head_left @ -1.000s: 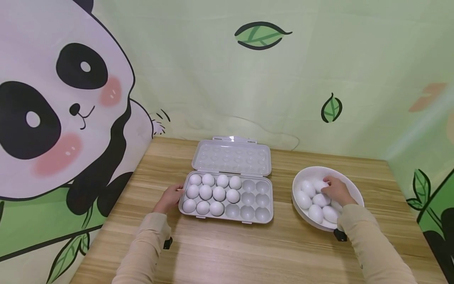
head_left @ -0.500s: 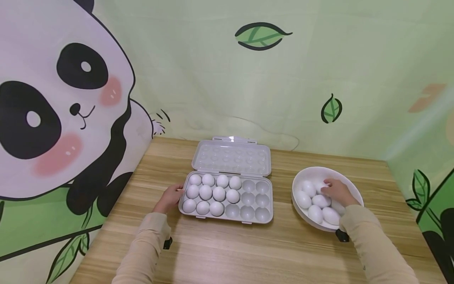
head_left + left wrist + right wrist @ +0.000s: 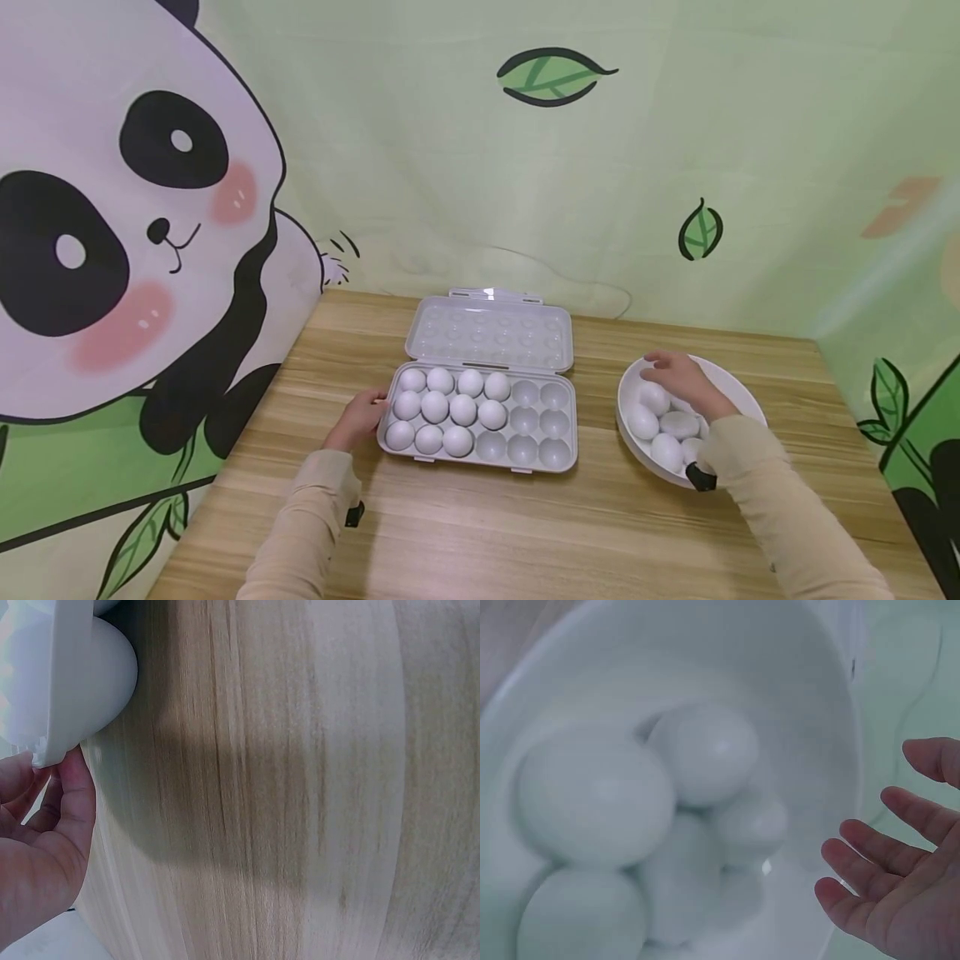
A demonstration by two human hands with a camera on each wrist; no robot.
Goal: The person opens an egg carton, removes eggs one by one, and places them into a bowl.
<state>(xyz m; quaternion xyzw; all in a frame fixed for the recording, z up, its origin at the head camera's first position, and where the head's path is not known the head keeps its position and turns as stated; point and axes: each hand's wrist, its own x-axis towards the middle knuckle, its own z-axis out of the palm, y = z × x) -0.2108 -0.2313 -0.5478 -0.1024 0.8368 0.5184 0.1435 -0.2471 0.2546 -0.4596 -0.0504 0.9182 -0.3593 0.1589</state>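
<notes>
1. Head: I see smooth white eggs (image 3: 435, 407), eleven seated in the pale grey tray (image 3: 555, 452), others lying in the white bowl (image 3: 738, 393) beneath the right hand (image 3: 684, 379).
2. Left wrist: I see the left hand (image 3: 45, 855), thumb and fingers clamped on the tray's edge.
3. Right wrist: I find blurred eggs in the bowl, apart from the right hand's spread fingers.

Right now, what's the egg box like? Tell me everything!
The egg box is pale grey and looks plastic. It lies open on the table, its dimpled lid laid back behind it, two small tabs in front. Its three rows of six hollows hold eleven white eggs; seven toward the right are bare. The left hand pinches its left rim.
</notes>
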